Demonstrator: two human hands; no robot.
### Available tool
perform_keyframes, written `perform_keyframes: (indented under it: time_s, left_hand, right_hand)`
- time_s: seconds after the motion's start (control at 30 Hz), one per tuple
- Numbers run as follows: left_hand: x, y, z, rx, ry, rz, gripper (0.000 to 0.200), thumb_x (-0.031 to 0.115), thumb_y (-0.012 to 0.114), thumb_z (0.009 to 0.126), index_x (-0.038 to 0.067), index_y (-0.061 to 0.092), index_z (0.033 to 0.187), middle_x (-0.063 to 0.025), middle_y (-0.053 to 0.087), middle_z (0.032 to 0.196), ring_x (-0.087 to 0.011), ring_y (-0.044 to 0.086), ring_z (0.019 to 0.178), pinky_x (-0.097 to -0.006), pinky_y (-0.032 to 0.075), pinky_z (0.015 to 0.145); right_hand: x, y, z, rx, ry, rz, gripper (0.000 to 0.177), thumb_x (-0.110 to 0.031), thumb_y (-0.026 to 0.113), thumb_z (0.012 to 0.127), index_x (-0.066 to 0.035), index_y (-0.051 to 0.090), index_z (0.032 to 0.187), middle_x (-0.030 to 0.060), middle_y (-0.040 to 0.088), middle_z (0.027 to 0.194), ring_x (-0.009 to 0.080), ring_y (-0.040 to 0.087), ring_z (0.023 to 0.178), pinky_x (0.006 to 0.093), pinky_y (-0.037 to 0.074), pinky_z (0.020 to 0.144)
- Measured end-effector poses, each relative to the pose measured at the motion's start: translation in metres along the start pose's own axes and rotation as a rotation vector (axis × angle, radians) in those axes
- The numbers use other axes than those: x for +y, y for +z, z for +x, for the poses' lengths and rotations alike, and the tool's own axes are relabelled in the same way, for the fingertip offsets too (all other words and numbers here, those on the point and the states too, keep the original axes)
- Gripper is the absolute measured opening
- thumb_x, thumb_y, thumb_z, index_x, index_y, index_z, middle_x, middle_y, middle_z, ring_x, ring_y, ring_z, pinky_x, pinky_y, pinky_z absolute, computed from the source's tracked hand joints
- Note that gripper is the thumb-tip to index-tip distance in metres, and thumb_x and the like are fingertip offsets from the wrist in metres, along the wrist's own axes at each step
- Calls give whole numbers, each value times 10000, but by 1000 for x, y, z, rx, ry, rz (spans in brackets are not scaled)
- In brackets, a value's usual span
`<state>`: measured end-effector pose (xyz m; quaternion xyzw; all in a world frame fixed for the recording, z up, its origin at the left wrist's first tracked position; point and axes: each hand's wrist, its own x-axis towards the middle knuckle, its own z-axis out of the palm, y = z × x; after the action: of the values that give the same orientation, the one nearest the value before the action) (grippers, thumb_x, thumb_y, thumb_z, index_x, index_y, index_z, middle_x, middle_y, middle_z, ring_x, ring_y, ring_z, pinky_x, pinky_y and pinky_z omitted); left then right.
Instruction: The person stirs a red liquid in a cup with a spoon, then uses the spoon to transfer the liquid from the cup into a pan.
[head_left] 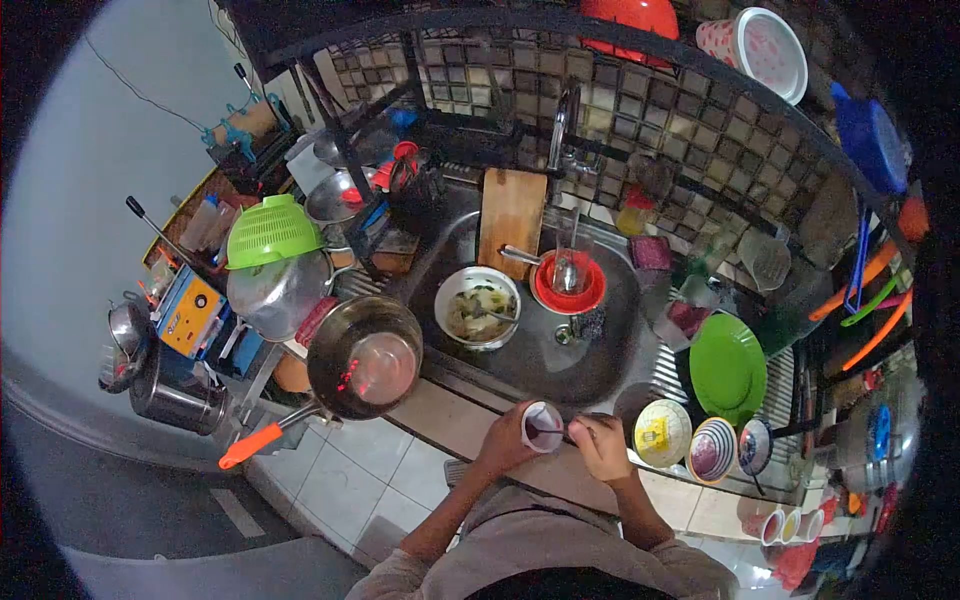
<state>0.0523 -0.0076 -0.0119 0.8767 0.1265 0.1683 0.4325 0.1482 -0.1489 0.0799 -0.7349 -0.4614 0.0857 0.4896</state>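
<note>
My left hand (504,440) is wrapped around a small white cup (541,413) in front of the sink's near edge. The cup's mouth tilts towards me, and something dark purplish shows inside. In my closed right hand (602,450) is the handle of a spoon (556,432), whose far end goes into the cup. Just right of that hand, a yellow-patterned bowl (662,434), a striped bowl (712,450) and a smaller dark-patterned bowl (755,446) stand on the counter's edge.
The sink (600,370) holds a white bowl of food scraps (477,307), a red bowl (590,298) with a glass, and a wooden cutting board (511,220). A pan (340,335) with an orange handle sits left. Right are a green plate (728,368) and plastic cups (790,527).
</note>
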Motion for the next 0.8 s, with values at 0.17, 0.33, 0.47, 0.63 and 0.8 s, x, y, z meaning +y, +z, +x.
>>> perform_keyframes:
  time_s: [0.17, 0.33, 0.47, 0.63, 0.8]
  left_hand:
    - [16, -11, 3, 10, 9, -21, 682, 254, 764, 531, 55, 421, 1087, -125, 562, 947, -272, 569, 846, -352, 459, 729]
    - [11, -7, 1, -66, -60, -19, 697, 213, 751, 538, 57, 395, 1117, -140, 524, 1015, -297, 520, 941, -360, 422, 792]
    - [11, -7, 0, -95, -136, -119, 707, 211, 748, 542, 56, 379, 1125, -142, 517, 1026, -302, 514, 947, -368, 416, 799]
    - [7, -4, 1, -85, -77, -35, 727, 215, 747, 545, 58, 355, 1137, -153, 508, 1039, -310, 508, 955, -381, 414, 803]
    - [10, -5, 1, -59, -51, 8, 735, 224, 747, 547, 67, 350, 1145, -157, 509, 1039, -313, 507, 957, -381, 413, 801]
  right_hand:
    - [-7, -4, 3, -28, 61, 28, 217, -174, 491, 810, -7, 518, 674, 135, 502, 574, 311, 511, 543, 364, 380, 510]
    - [-1, -2, -2, -65, 118, 33, 218, -167, 498, 806, -6, 511, 659, 135, 513, 581, 304, 521, 550, 366, 388, 518]
    - [-1, -4, -2, -32, 129, 57, 198, -184, 506, 805, -3, 556, 740, 145, 527, 597, 314, 526, 563, 372, 396, 531]
    - [3, -2, -4, -32, 132, -31, 218, -202, 509, 806, 0, 588, 822, 169, 549, 638, 328, 541, 593, 370, 409, 551]
    - [-3, -3, -3, -25, 75, 29, 244, -215, 502, 810, 16, 582, 804, 176, 556, 658, 333, 546, 606, 371, 415, 568]
